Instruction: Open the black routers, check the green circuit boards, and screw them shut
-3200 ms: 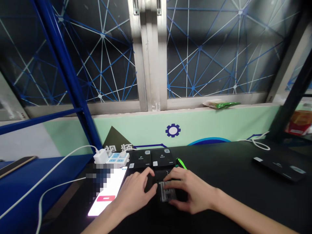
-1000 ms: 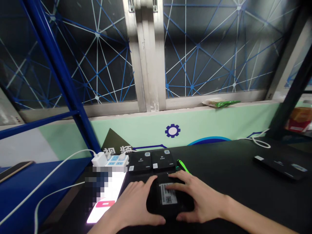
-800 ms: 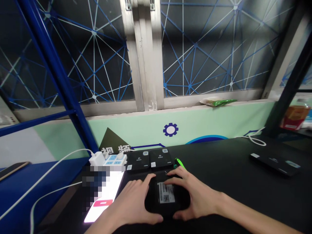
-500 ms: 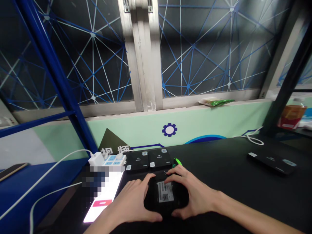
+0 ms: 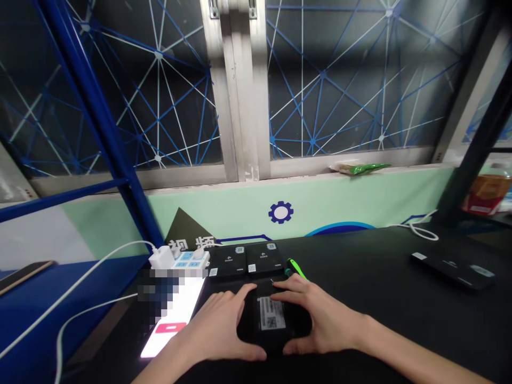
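Note:
A flat black box (image 5: 272, 320) with a white barcode label lies on the black table (image 5: 380, 288) in front of me. My left hand (image 5: 218, 328) clasps its left side, thumb along the near edge and fingers over the far left corner. My right hand (image 5: 320, 320) grips the right side, index finger stretched across the top above the label. Two similar black boxes (image 5: 246, 260) sit side by side just behind it. A green-handled tool (image 5: 296, 268) lies beyond my right fingers.
A lit phone (image 5: 174, 317) lies left of the box, a white power strip (image 5: 180, 260) with a charger and white cables behind it. A flat black device (image 5: 452, 269) rests at the right. Blue shelf frame (image 5: 100, 122) stands left, windows behind.
Earlier my hands lay over the box with fingers covering the label. Now both hands have spread to its sides and the label is uncovered. The view shifted slightly.

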Tool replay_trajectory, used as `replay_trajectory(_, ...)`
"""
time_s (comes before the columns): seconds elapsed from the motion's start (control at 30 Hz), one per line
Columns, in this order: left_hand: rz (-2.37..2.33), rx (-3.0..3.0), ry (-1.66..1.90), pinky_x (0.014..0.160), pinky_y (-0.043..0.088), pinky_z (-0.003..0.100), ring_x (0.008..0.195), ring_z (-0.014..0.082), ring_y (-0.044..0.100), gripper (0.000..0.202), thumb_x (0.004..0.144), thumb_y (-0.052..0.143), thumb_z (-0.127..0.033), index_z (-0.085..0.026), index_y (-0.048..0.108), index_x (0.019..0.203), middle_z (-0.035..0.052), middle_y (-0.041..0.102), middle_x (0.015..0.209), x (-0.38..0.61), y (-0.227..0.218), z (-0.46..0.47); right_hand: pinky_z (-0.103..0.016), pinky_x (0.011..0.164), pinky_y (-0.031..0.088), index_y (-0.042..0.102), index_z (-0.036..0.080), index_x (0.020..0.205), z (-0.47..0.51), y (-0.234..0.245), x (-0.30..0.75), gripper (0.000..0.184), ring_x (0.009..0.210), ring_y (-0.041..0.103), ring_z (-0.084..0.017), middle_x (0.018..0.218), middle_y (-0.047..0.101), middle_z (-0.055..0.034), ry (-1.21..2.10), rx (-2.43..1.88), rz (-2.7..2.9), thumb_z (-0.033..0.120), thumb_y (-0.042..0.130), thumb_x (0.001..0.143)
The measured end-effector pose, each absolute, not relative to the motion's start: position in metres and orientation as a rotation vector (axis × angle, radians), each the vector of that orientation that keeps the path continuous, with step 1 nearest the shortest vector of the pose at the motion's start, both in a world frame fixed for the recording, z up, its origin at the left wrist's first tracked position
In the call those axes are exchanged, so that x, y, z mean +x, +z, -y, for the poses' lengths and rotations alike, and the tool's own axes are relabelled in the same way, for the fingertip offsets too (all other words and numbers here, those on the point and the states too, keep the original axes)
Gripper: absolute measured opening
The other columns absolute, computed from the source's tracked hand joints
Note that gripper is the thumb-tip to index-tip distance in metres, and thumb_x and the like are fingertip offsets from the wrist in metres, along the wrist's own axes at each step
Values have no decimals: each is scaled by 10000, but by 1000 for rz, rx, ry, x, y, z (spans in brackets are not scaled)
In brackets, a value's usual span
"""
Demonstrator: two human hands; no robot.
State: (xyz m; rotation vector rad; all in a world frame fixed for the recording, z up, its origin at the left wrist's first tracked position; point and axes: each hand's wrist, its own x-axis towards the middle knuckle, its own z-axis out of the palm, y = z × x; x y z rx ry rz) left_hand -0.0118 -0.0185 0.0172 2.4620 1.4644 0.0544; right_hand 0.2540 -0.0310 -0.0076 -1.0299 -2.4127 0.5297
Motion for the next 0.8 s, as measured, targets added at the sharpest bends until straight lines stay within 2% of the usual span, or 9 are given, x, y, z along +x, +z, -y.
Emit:
replay_trajectory(0.27, -1446, 2449, 70, 738, 428, 341, 920, 321, 609, 1120, 510, 827, -638, -267, 405, 1479, 25, 661, 926, -10, 22, 20, -543, 1066, 398, 658, 174, 1281, 31, -11, 246, 854, 1156, 560, -346, 1309, 619, -155, 473, -1010, 2318, 490, 879, 518)
replay_trajectory(0.53, -1433, 2457, 62, 758, 443, 360, 955, 342, 610, 1131, 542, 797, -674, -289, 364, 1513, 36, 660, 943, -13, 20, 18, -509, 991, 464, 707, 147, 1199, 31, -17, 243, 749, 1032, 614, -323, 1238, 682, -163, 401, -958, 2279, 508, 850, 559)
replay_trajectory(0.67, -1435, 2432, 38, 763, 448, 363, 974, 354, 607, 1188, 520, 797, -698, -281, 335, 1532, 40, 665, 950, -13, 21, 17, -515, 1013, 447, 702, 157, 1204, 33, -16, 242, 755, 1065, 605, -329, 1263, 665, -157, 430, -982, 2273, 492, 858, 545)
replay_trajectory(0.8, -1453, 2422, 32, 798, 447, 376, 982, 356, 608, 1218, 490, 827, -664, -245, 346, 1528, 45, 663, 949, -10, 24, 18, -527, 1069, 395, 654, 164, 1270, 35, -12, 241, 853, 1160, 541, -347, 1317, 604, -156, 459, -1036, 2292, 489, 876, 513)
